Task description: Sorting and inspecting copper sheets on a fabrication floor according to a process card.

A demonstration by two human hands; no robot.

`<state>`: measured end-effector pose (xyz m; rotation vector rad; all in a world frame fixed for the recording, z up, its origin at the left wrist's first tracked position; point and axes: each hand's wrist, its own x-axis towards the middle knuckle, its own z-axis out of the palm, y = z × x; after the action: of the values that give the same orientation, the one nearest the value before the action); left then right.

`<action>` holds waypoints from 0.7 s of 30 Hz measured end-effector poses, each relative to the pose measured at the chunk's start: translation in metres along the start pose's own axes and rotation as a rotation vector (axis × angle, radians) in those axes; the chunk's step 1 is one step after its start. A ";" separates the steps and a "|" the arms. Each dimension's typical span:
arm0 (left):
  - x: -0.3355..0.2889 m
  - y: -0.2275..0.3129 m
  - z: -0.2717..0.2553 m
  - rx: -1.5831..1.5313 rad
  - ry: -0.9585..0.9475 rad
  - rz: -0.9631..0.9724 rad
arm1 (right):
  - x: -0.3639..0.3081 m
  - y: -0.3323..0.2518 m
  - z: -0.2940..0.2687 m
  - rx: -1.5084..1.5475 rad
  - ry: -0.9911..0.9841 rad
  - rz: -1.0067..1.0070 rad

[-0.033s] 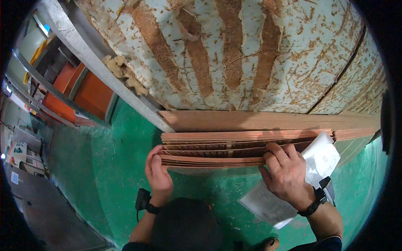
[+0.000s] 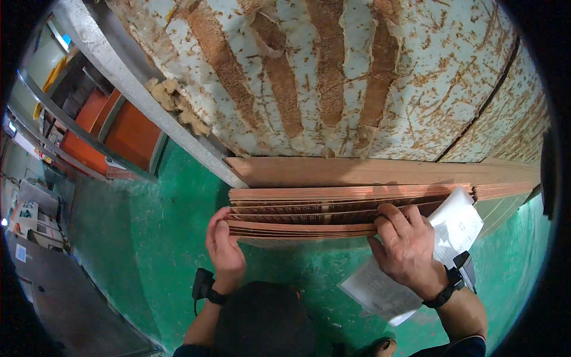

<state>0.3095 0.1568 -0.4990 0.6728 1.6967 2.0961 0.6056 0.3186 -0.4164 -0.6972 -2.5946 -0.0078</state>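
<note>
Head view: your left hand [image 2: 226, 253] is pinching the left end of the front brown sheets [image 2: 297, 228], thumb on the near face, fingers behind. Your right hand [image 2: 407, 247] is gripping the same sheets further right, fingers curling over the top edges, thumb in front. White papers [image 2: 458, 229] are lying beneath and beside it; whether you're holding them, can't tell. The sheets are standing on edge over the green floor [image 2: 131, 238]. Progress, as judged: front sheets are standing parted, dark gaps showing; none is hanging free. Rear sheets [image 2: 345, 193] are sitting packed together, unparted. Beyond, a brown board [image 2: 333, 171] and scuffed pale panel [image 2: 446, 77] are standing.
</note>
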 end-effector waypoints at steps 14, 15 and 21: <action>-0.008 0.002 -0.008 0.200 -0.067 0.130 | -0.005 0.002 -0.003 -0.006 -0.001 -0.040; -0.007 -0.004 -0.012 0.156 -0.058 0.114 | -0.005 0.002 -0.001 -0.005 0.011 -0.046; -0.007 0.007 -0.002 0.006 -0.033 0.022 | -0.007 0.004 0.000 -0.022 -0.010 -0.047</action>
<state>0.3143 0.1495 -0.4931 0.7266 1.6854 2.0839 0.6127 0.3186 -0.4196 -0.6453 -2.6233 -0.0476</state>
